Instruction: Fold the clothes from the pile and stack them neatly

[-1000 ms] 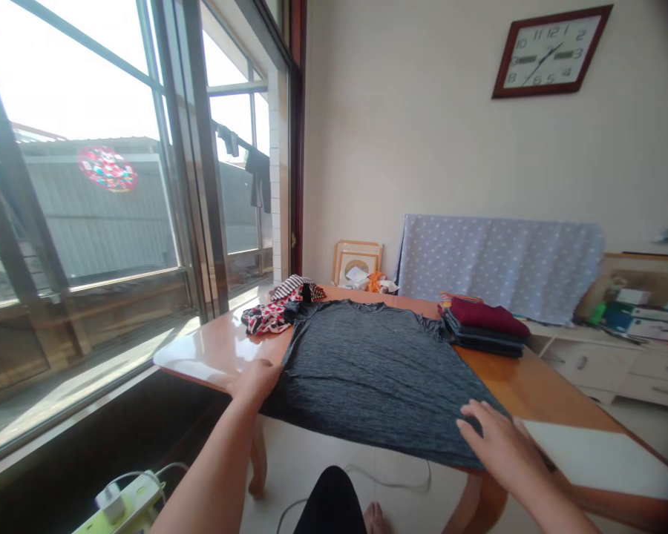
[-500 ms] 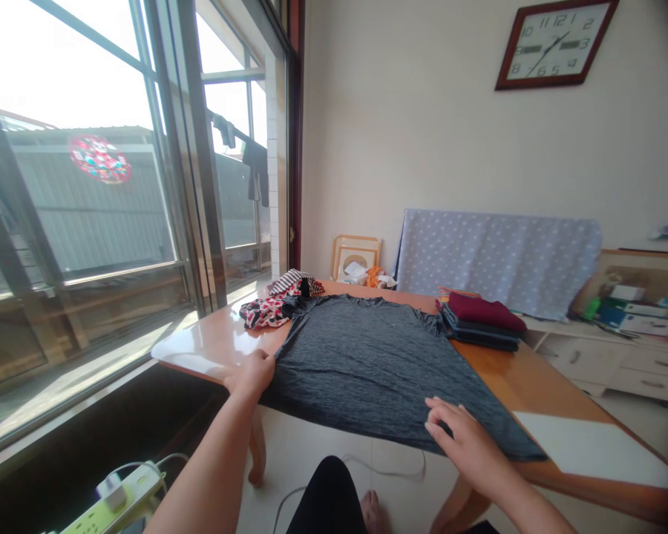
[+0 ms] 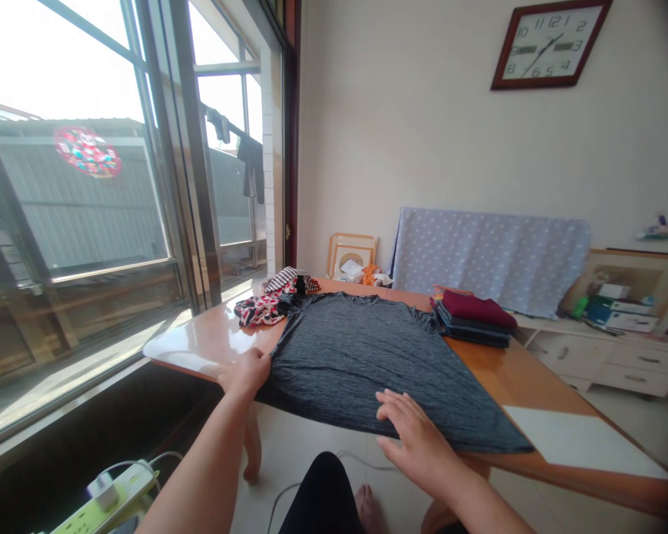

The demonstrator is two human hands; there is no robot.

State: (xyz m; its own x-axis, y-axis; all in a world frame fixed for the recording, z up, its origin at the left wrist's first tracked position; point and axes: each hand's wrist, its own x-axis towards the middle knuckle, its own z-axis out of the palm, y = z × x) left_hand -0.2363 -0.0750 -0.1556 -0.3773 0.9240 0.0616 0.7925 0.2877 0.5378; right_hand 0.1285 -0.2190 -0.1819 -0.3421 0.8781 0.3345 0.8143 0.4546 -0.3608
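Note:
A dark grey T-shirt (image 3: 361,356) lies spread over the wooden table (image 3: 479,363), its neckline at the far side and its hem along the near edge. Some wrinkles run across the cloth. My left hand (image 3: 248,373) pinches the shirt's left side edge near the hem. Over the lower right part of the shirt, close to the hem, is my right hand (image 3: 415,437), its fingers apart and nothing held in them. I cannot tell whether its fingertips touch the cloth.
A folded stack of clothes (image 3: 473,319) with a maroon piece on top sits right of the shirt. Crumpled patterned clothes (image 3: 272,300) lie at the far left. A white sheet (image 3: 579,437) is on the table's right. A power strip (image 3: 108,500) is at lower left.
My right hand has moved left along the shirt's hem, and its fingers have spread. My left hand keeps its pinch on the side edge. The view has shifted slightly.

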